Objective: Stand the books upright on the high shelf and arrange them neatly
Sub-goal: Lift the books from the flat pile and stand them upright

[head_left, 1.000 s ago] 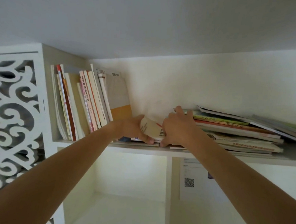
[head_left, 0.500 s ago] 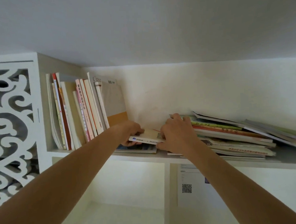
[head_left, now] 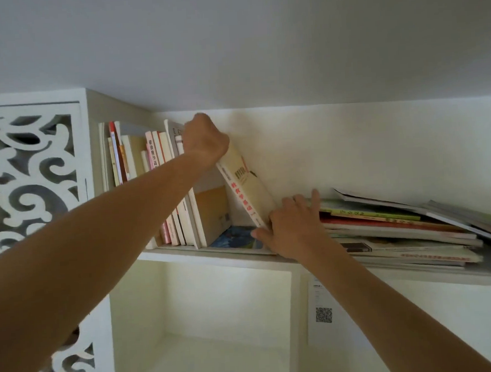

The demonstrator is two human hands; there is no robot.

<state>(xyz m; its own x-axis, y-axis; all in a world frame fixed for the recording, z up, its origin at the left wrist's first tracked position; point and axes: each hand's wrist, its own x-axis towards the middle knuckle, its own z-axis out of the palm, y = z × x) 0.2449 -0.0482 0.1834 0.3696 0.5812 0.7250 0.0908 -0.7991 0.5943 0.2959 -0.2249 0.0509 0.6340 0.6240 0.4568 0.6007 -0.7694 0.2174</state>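
Our left hand point(head_left: 205, 142) grips the tilted cream book point(head_left: 245, 185) at its top. Our right hand point(head_left: 291, 226), fingers spread, steadies its foot on the high shelf point(head_left: 214, 254).

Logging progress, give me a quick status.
Left hand grips cream paperback book top, tilted. Right hand steadies its base. Blue flat book underneath; flat pile remains.

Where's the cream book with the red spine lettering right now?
The cream book leans tilted on the high shelf, between the upright row and the flat stack; left hand grips its top, right hand steadies its base.
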